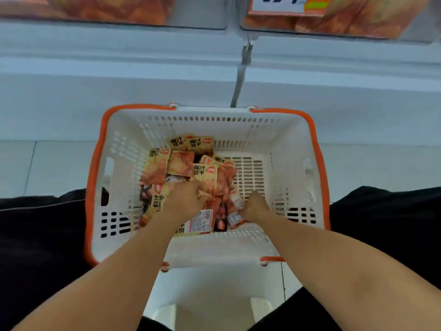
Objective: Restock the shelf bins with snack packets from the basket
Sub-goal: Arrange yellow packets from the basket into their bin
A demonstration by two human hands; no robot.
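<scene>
A white plastic basket [281,144] with an orange rim sits in front of me on the floor. Several orange and yellow snack packets [181,163] lie heaped in its left and middle part. Both my hands reach down into the heap. My left hand [185,199] lies on the packets with fingers curled into them. My right hand [255,206] grips packets at the pile's right edge, its fingers curled and hidden under it. Clear shelf bins [198,13] with orange packets show at the top edge.
A white shelf front [119,75] runs across above the basket, with a metal hook [245,53] hanging at its middle. A price label [281,3] sits on the right bin. My dark-clothed knees flank the basket. A white stool [214,295] is under me.
</scene>
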